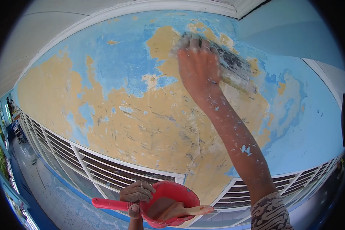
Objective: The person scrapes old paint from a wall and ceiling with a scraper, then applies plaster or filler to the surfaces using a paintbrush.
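My right hand (198,63) is raised high, its fingers closed around a wide, putty-smeared plastering trowel (234,63). The blade lies close to or against the peeling wall (153,122) and is blurred. Low in the view, my left hand (137,193) grips a red plastic dipper (193,195) where its handle joins the bowl. Greyish-brown paste (159,207) coats the inside of the bowl. A putty knife with a wooden handle (199,210) rests in it, its handle end over the rim and its blade partly covered with paste.
Blue paint has flaked off the wall in large patches, baring tan underneath. Louvred windows (99,163) run below on both sides. White trim (103,14) edges the ceiling. A tiled floor (61,199) stretches along the left, where a distant person (9,105) stands.
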Demonstrator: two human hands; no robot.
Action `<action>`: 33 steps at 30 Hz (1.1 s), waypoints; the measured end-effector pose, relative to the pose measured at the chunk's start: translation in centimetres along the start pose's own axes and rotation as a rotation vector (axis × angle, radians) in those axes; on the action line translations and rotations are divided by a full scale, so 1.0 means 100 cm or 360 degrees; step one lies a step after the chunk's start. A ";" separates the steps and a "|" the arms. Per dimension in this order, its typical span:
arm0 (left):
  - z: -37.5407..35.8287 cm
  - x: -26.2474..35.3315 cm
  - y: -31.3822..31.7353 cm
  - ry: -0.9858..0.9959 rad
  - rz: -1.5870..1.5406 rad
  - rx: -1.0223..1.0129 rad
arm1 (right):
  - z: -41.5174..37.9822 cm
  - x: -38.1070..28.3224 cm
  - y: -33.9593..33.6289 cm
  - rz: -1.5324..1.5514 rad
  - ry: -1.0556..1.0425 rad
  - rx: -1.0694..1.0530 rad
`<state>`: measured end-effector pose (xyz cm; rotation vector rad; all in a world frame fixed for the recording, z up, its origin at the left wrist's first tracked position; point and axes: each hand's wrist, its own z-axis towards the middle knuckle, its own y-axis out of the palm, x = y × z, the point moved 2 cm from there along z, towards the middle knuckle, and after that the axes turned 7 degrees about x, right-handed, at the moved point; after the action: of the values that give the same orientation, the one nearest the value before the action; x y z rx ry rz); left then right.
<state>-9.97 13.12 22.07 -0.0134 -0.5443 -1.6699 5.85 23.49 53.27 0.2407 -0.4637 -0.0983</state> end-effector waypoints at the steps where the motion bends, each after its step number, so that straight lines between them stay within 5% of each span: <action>1: -0.002 0.000 0.001 -0.0018 -0.0003 -0.0012 | 0.001 -0.002 0.000 -0.0018 0.0042 -0.0101; 5: -0.006 -0.001 -0.001 0.0019 0.0009 0.0024 | -0.011 0.001 0.002 -0.0122 -0.0030 0.0065; 7: -0.007 -0.002 -0.001 0.0040 0.0004 0.0023 | -0.004 0.007 0.001 -0.0034 -0.0013 -0.0215; 13: -0.007 -0.003 0.002 0.0031 0.0023 0.0015 | -0.002 0.007 0.002 -0.0090 0.0034 -0.0229; 16: -0.008 -0.001 0.003 0.0008 0.0044 0.0023 | -0.004 0.012 0.001 -0.0062 -0.0071 0.0116; 20: -0.010 -0.009 0.006 -0.0012 0.0018 0.0027 | 0.009 0.012 0.007 -0.0041 -0.0010 -0.0136; 26: -0.010 -0.003 0.008 -0.0026 0.0070 0.0012 | -0.015 0.021 0.003 -0.0192 -0.0140 0.0101; 31: -0.011 -0.009 0.016 -0.0010 0.0057 0.0022 | -0.008 0.019 -0.010 0.0040 -0.0051 -0.0372; 33: -0.015 -0.005 0.015 0.0022 0.0052 0.0024 | -0.022 0.023 -0.012 -0.0043 -0.0110 -0.0189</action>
<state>-8.06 12.93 21.09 0.0001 -0.5438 -1.6327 8.87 22.42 52.02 0.1271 -0.5218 -0.1606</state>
